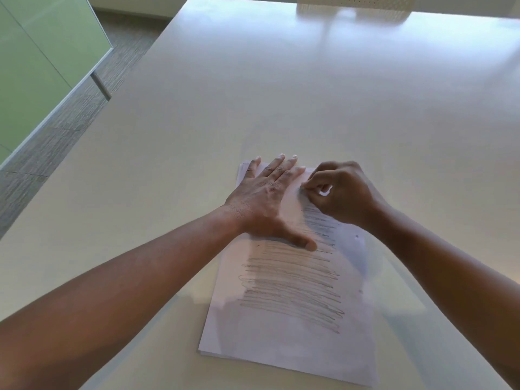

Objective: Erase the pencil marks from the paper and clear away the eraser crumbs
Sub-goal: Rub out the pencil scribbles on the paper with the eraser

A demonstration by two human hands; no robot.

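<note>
While the big pale counter (253, 108) fills most of the view, a white paper (287, 344) lies near its 6 o'clock edge, a little toward 5 o'clock. Gray pencil marks (292, 288) run in rows across the middle of the paper, so most of the rubbing is not done yet.

At the 12 o'clock end of the paper, the left hand (267, 198) lies flat. Its fingers (281, 170) are straight and spread, and they press the sheet down. Just beside it, toward 3 o'clock, the right hand (343, 190) has its fingers curled tight and pinches a small white eraser (325, 191) against the top rows.

Two tiny dark specks sit near the paper's 3 o'clock edge. They may be crumbs; they are too small to tell.

If the left hand lets go, hard rubbing could wrinkle or tear the thin sheet. Rubbing too fast could also fling crumbs out over the counter, making them harder to clear.
</note>
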